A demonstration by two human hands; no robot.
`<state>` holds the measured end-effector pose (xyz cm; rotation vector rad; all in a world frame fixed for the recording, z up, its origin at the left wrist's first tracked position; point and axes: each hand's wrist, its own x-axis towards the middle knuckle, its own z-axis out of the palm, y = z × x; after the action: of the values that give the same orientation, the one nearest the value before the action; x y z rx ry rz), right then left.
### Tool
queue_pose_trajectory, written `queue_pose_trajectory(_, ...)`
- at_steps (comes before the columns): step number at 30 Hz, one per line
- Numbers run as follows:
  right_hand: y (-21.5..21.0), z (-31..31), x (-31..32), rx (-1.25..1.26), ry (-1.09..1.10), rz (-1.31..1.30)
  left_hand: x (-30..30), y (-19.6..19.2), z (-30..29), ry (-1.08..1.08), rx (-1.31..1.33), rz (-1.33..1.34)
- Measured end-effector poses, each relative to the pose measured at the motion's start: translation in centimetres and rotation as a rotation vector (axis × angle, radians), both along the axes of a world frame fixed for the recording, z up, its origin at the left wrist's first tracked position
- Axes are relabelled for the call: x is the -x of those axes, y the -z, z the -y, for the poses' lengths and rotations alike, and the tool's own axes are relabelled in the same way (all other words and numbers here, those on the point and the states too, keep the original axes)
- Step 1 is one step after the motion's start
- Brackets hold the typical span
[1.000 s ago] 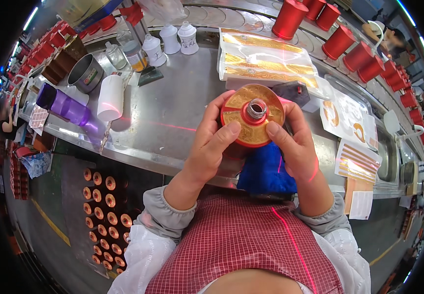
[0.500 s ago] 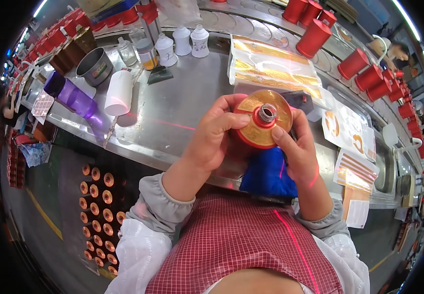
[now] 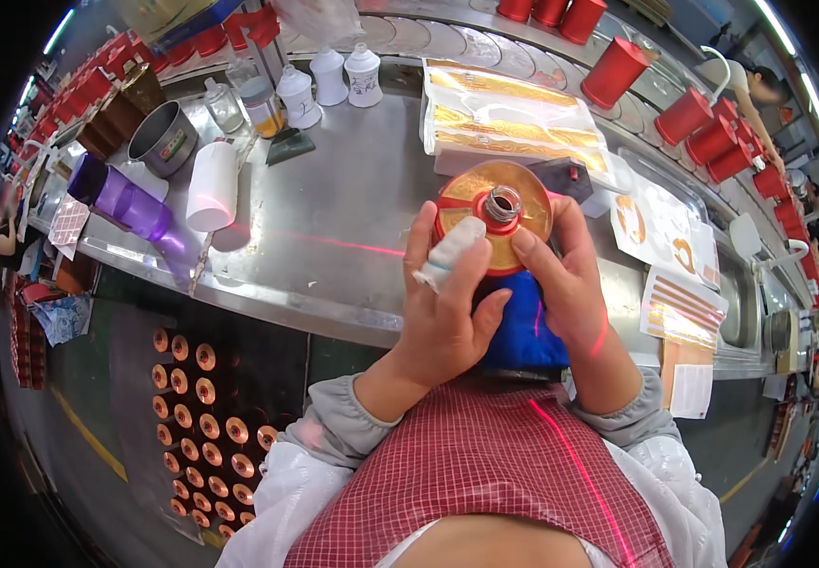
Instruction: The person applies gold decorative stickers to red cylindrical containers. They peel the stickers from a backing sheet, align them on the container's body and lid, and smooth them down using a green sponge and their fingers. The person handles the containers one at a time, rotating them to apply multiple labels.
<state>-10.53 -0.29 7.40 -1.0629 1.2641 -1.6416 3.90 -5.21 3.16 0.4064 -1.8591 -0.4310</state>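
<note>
My right hand [image 3: 566, 270] grips a round red bottle with a gold top [image 3: 462, 194] and a bare, threaded clear neck [image 3: 502, 206]. The thumb lies on the gold face, and the fingers curl behind its rim. At the left side of the top, my left hand [image 3: 443, 317] has a small white cloth [image 3: 447, 256] with a teal stripe at its index finger, touching the gold face. Its thumb points toward the bottle, apart from it. A blue cloth-like bundle [image 3: 523, 327] sits just below the bottle, at the table edge.
A purple bottle [image 3: 130, 204], a white roll [image 3: 213, 185] and a grey pot [image 3: 163, 137] stand left on the metal table [image 3: 334, 189]. Gold-printed sheets [image 3: 514, 114] lie behind my hands. Red bottles [image 3: 615, 71] line the conveyor. Several copper-topped items [image 3: 206, 390] stand low at left.
My left hand has let go of the bottle's left side and now brings the white cloth to its gold top. The bottle has shifted slightly left, still in my right hand.
</note>
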Motion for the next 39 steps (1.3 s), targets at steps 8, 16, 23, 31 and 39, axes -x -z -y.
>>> queue_pose_trajectory(8,-0.2,1.3,2.5,0.052,-0.096,-0.111,0.1,1.1,-0.1,-0.104,0.129,0.108)
queue_pose_trajectory(16,-1.2,2.0,3.9,-0.010,-0.177,-0.311,1.1,2.0,-0.3,-0.075,0.212,0.072)
queue_pose_trajectory(23,0.6,2.6,3.0,0.122,-0.130,-0.039,0.0,1.4,1.4,0.078,0.139,0.046)
queue_pose_trajectory(31,0.9,1.6,1.4,0.050,0.007,-0.135,2.1,1.6,-1.5,-0.209,0.220,0.153)
queue_pose_trajectory(39,-0.6,3.5,5.3,0.065,-0.283,-0.231,2.1,1.5,-0.4,-0.140,0.252,0.083)
